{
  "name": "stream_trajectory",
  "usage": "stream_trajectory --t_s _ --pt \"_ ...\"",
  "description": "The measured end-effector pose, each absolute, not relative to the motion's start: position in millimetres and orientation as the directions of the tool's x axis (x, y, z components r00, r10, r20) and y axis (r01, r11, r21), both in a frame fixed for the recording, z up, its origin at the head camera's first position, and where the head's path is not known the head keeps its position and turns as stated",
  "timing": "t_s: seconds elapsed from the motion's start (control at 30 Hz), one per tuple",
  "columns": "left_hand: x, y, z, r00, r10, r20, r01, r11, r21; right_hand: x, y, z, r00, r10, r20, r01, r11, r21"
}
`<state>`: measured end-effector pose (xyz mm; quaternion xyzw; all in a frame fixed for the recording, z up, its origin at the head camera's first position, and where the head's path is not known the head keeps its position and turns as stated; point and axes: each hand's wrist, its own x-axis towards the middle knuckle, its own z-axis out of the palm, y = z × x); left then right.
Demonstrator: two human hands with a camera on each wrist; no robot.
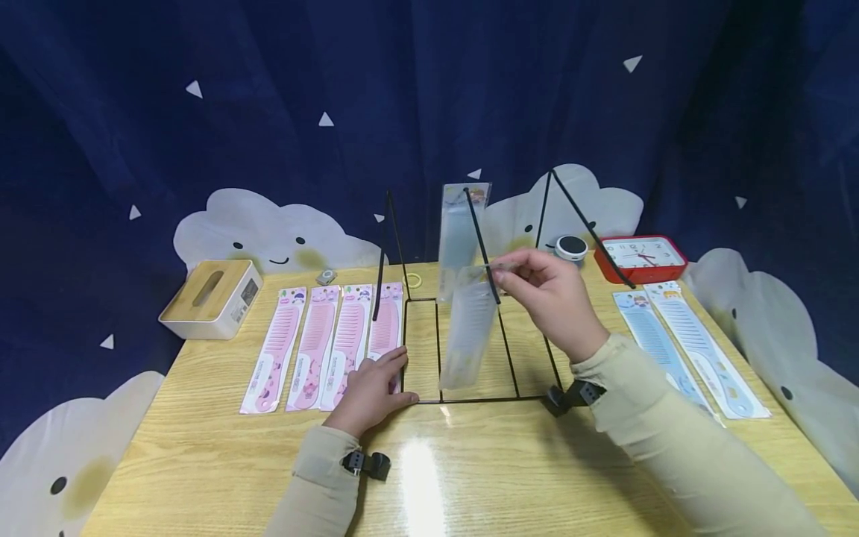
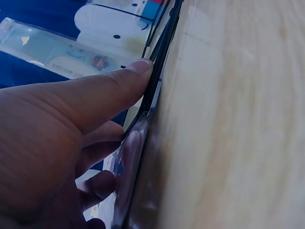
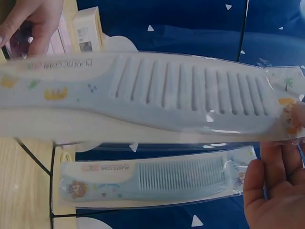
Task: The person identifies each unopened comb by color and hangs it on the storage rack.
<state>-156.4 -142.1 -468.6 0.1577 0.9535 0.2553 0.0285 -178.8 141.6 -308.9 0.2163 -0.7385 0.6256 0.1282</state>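
Note:
My right hand [image 1: 553, 294] pinches the top end of a packaged wide-toothed comb [image 1: 467, 328], pale blue in the right wrist view, beside a front prong of the black wire rack [image 1: 438, 358]. The package hangs down, slightly tilted, over the rack's base. Behind it, a second packaged blue comb [image 1: 458, 239], fine-toothed, hangs upright on the rack. My left hand [image 1: 369, 395] grips the rack's front left corner, with its thumb [image 2: 140, 67] on the front bar and fingers along the side. That hand partly covers the nearest pink comb package [image 1: 385, 321].
Several pink packaged combs [image 1: 275, 350] lie in a row left of the rack. Two blue packaged combs [image 1: 705, 350] lie at right. Towards the back are a wood-topped tissue box [image 1: 211, 298], a red clock [image 1: 673, 272], a round white device [image 1: 570, 248] and a yellow ring [image 1: 413, 280].

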Motion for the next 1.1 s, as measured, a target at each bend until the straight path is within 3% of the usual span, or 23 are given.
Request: stream_trajectory --t_s 0.6,1.1 --pt "-155.6 -142.0 -467.8 -0.948 0.317 0.021 0.287 0.825 0.487 -219.3 135.0 -325.3 -0.907 -0.029 0.421 -0.422 0.115 -0.899" --pt "-154.7 -142.3 -465.9 -0.947 0.319 0.024 0.290 0.821 0.492 -247.5 129.8 -322.0 -0.933 0.005 0.360 -0.358 0.098 -0.928"
